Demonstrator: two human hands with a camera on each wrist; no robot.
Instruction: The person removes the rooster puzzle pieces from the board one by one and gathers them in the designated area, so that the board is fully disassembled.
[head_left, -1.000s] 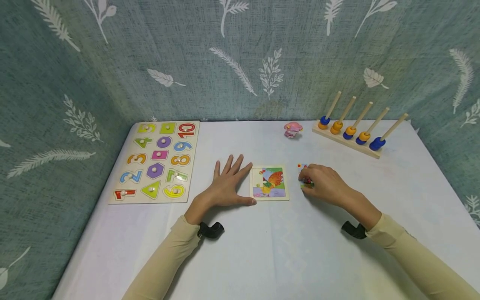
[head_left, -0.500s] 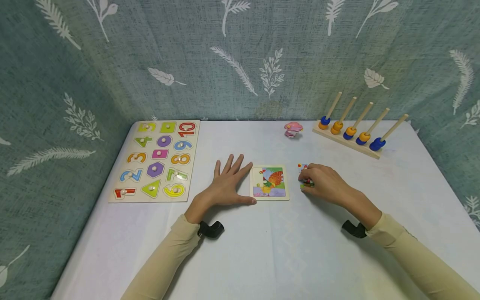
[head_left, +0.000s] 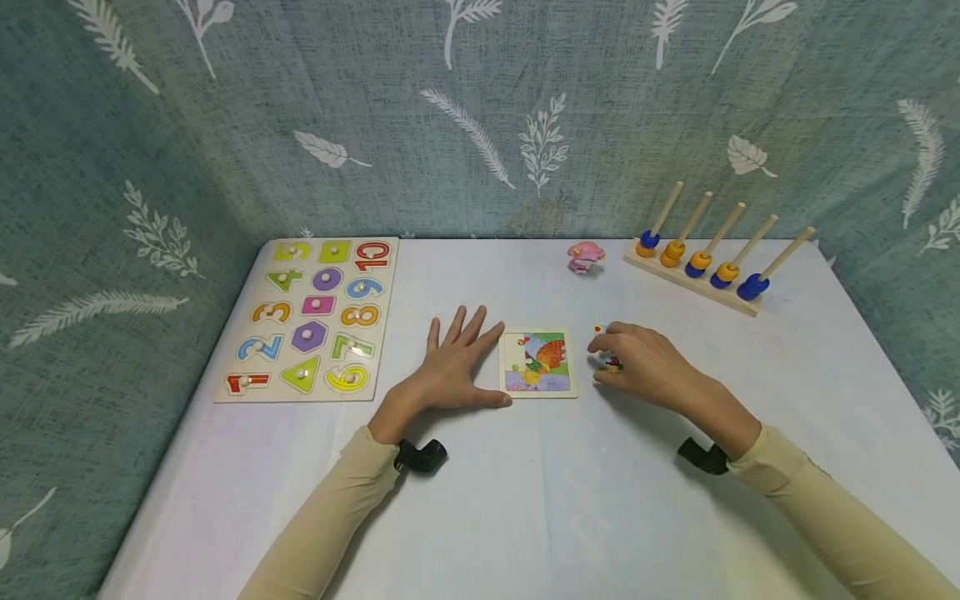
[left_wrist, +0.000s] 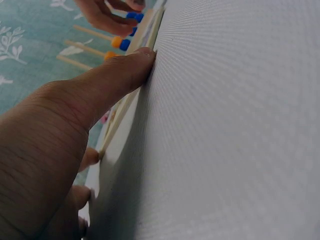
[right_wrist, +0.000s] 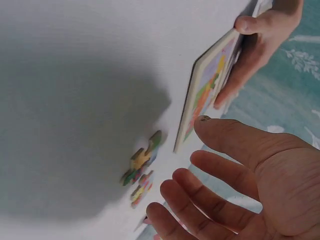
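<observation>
A small square wooden jigsaw tray (head_left: 539,395) lies flat on the table. Most of its hen picture is filled, and a pale gap shows at the upper left. My left hand (head_left: 452,372) is spread flat at the tray's left side; its thumb and index fingertip touch the left corners. To the right of the tray hovers my right hand (head_left: 647,360), thumb and fingers apart and loosely bent, with nothing between them. Beneath it lie two loose jigsaw pieces (right_wrist: 142,159), one partly green and yellow; from the head view the hand partly hides them.
On the left lies a number-and-shape peg board (head_left: 307,337). A pink figurine (head_left: 584,257) stands at the back. Behind and right is a wooden peg stand (head_left: 693,283) with blue and orange beads. Leaf-patterned cloth (head_left: 480,125) hangs behind the white table.
My right hand has moved slightly left, and its fingertips have parted from over the loose pieces. My left hand and the tray stay in place.
</observation>
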